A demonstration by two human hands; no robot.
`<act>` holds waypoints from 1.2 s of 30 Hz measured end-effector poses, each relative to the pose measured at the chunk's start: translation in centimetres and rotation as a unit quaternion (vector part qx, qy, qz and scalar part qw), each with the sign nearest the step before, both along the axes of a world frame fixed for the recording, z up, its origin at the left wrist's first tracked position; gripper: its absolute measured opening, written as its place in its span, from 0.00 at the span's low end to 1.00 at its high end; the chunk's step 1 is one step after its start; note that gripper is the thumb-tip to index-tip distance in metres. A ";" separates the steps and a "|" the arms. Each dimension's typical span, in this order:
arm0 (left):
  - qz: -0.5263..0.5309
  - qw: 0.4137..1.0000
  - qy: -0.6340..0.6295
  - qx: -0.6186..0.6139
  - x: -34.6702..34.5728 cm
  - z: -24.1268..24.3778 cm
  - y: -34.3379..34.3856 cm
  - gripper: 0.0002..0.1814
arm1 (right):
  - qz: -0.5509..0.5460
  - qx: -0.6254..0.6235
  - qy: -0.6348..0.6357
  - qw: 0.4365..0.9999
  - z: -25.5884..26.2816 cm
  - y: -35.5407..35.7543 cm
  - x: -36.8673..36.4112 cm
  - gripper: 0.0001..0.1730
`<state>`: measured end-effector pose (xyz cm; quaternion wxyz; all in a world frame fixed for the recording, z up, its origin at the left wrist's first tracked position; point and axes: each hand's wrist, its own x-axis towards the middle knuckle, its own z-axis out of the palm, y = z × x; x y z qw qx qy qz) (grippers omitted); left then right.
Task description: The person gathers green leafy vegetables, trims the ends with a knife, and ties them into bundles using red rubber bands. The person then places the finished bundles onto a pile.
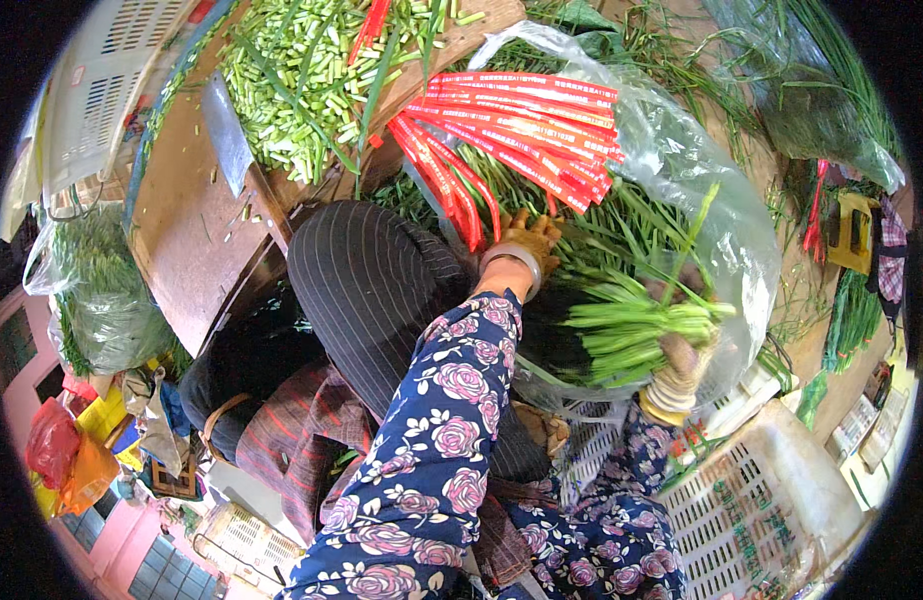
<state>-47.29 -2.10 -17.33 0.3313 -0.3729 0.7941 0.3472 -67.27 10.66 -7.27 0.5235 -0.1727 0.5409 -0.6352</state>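
Note:
My right hand [680, 361], in a cream knitted glove with a yellow cuff, is closed around a bunch of green leafy stalks [626, 330] over an opened clear plastic bag [750, 225]. My left hand [523, 244], a pale bangle at its wrist, lies among the loose long greens [619, 232] in the bag. Its fingers look spread; the tips are partly hidden. Just above it, a fan of red printed strips [521, 127] lies over the greens and the board's edge. A knife blade [229, 135] lies beside cut stalk pieces [296, 97] on the wooden board [180, 247].
A white slotted crate [731, 517] stands at lower right. Bagged greens sit at left [109, 300] and upper right [814, 97]. A yellow plastic stool [854, 232] is at far right. My knee in striped cloth [364, 277] is close to the board.

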 end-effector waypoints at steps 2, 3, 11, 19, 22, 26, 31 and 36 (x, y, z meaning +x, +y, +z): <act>0.029 0.999 0.009 -0.014 0.7 -1.6 0.8 0.34 | 0.065 0.016 0.071 0.995 2.1 0.5 -1.9 0.30; 0.044 0.999 0.015 -0.013 1.3 -2.8 1.3 0.36 | 0.094 0.030 0.113 0.989 3.3 0.7 -2.7 0.30; 0.026 0.999 -0.020 0.008 0.1 -5.9 2.4 0.29 | 0.194 0.132 0.294 0.927 10.3 3.1 -3.9 0.28; -0.015 0.973 0.228 -0.015 -5.4 10.0 -2.9 0.14 | 0.346 0.154 0.422 0.824 13.9 1.9 -0.1 0.26; 0.268 0.775 0.571 -0.024 -1.7 16.9 -1.7 0.14 | 0.396 0.094 0.491 0.770 17.3 -0.5 2.8 0.26; 0.492 0.493 0.571 0.434 8.9 26.3 0.0 0.23 | 0.404 -0.058 0.627 0.664 23.1 -6.4 7.0 0.25; 0.308 0.337 0.616 0.642 15.8 30.2 -0.2 0.42 | 0.287 -0.317 0.774 0.467 34.8 -13.9 16.6 0.24; 0.453 0.206 0.728 0.471 27.8 36.9 3.3 0.47 | 0.272 -0.594 0.706 0.274 37.3 -16.2 32.5 0.23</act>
